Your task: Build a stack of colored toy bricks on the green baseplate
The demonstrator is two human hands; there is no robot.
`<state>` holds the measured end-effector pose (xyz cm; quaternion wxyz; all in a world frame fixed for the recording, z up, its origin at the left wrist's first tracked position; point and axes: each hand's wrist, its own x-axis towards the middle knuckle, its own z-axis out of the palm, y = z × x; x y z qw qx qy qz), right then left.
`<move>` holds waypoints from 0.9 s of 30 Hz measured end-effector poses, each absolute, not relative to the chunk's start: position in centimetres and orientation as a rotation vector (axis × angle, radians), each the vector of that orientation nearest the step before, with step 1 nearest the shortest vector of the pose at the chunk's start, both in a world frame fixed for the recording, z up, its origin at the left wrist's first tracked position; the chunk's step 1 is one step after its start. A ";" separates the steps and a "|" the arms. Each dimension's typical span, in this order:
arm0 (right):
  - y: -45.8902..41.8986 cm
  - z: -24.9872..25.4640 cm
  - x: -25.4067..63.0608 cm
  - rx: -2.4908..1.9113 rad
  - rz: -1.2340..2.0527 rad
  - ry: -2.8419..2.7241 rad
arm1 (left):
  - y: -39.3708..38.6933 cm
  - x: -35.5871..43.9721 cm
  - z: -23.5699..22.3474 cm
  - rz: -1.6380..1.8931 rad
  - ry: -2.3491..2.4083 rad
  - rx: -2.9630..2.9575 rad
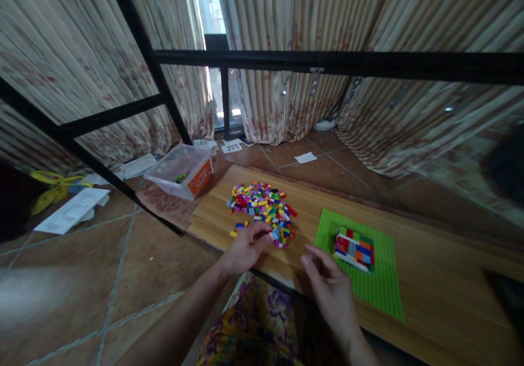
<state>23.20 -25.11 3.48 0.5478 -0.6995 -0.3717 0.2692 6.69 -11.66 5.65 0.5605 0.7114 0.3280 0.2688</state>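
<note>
A loose pile of small colourful toy building bricks (pixel 262 205) is spread over the wooden board. At the pile's near edge is my left hand (pixel 245 248), with thumb and forefinger curled together beside a pale blue brick (pixel 275 235). Whatever lies between those fingertips is too small to make out. My right hand (pixel 329 281) hovers between the pile and the green baseplate (pixel 387 278), its fingers bent and apart with nothing visible in them. On the baseplate sits a low rectangular build of mixed bricks (pixel 355 250), edged in white along its near side.
A clear plastic box (pixel 176 172) with an orange label and a few bricks inside stands beyond the board's left end. Black metal bars (pixel 262 59) run across in front of the curtains. A dark object (pixel 505 295) lies on the board (pixel 442 278) at far right.
</note>
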 end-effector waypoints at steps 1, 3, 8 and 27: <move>-24.5 4.3 22.5 -1.589 0.673 -0.867 | -12.7 7.0 6.0 0.617 0.728 1.624; -23.7 5.3 21.5 -1.509 0.759 -0.879 | -14.6 7.5 6.5 0.596 0.682 1.551; -23.9 5.3 20.4 -1.493 0.845 -0.849 | -16.8 7.8 6.6 0.573 0.692 1.554; -19.5 2.1 23.2 -1.524 0.854 -0.648 | -13.4 9.1 2.7 0.701 0.895 1.463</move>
